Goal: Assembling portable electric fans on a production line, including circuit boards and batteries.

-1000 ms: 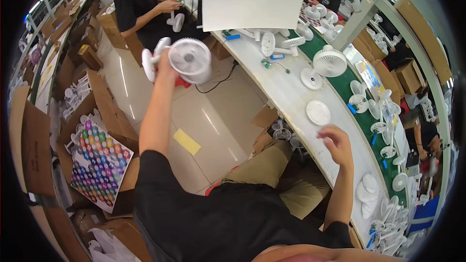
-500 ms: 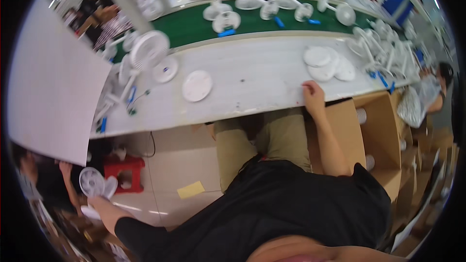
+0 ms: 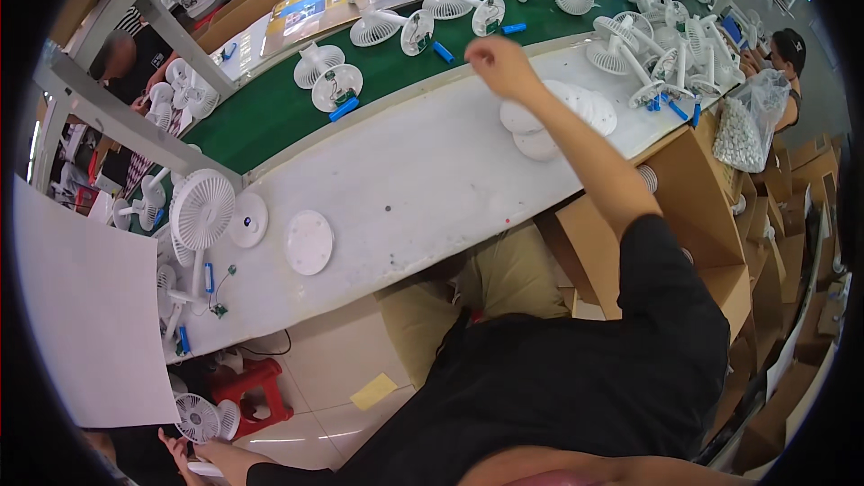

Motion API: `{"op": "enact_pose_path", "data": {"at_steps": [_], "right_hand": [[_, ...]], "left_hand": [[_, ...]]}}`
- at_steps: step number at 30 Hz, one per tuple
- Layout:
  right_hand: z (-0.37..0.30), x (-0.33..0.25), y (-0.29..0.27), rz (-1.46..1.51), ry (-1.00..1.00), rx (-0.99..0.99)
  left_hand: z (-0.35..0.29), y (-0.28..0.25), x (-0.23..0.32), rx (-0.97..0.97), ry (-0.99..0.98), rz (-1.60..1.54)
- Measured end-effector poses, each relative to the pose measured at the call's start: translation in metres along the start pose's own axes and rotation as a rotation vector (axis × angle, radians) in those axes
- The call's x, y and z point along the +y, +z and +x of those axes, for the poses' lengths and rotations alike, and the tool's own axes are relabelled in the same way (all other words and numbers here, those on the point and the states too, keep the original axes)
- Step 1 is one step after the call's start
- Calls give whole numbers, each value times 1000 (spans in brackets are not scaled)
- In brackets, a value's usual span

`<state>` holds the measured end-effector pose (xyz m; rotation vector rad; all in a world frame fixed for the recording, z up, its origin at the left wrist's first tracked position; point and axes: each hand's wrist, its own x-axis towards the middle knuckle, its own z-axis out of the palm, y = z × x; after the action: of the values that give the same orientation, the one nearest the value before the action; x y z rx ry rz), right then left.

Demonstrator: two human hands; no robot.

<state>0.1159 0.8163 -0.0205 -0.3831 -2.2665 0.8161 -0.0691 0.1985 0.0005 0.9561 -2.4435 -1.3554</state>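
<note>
My right hand (image 3: 506, 67) is raised over the far edge of the white table, its fingers loosely curled with nothing showing in them. Beyond it on the green belt lies a white fan (image 3: 450, 5) with its round base opened underneath and a blue battery (image 3: 514, 29) beside it. Several white round discs (image 3: 589, 108) lie partly hidden under my right forearm. Down at the lower left, my left hand (image 3: 212, 452) is closed round a white fan (image 3: 198, 418) below the table. A co-worker's hand (image 3: 173, 446) is right beside that fan; my left fingers are partly hidden.
A white disc (image 3: 309, 243) lies on the table (image 3: 423, 189); fans with dangling circuit boards stand at its left end. A heap of fans (image 3: 666, 54) fills the right end. An open carton (image 3: 697, 198) stands to my right, a red stool (image 3: 256, 391) to my left.
My right hand has risen from the table's near edge to above its far edge. The view has turned, and the fan in my left hand is now close to the co-worker's hand.
</note>
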Motion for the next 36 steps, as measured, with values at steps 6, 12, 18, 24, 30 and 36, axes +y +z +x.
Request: {"op": "enact_pose_path", "data": {"at_steps": [6,12,18,24,30,36], "right_hand": [[151,91,26,-982,52,-86],[221,119,60,-875,558,-599],[273,105,126,-454,517,-674],[231,43,123,-665,534,-932],[239,52,152,-738,447,-489],[223,10,43,-701,327,-535]], "left_hand": [[-12,5,-12,66,-54,107],[-8,1,-14,161,-97,221],[-14,17,-30,170,-143,419],[-15,40,-36,137,-134,606],[-28,141,5,-53,67,805],[-46,146,2,-103,167,966]]}}
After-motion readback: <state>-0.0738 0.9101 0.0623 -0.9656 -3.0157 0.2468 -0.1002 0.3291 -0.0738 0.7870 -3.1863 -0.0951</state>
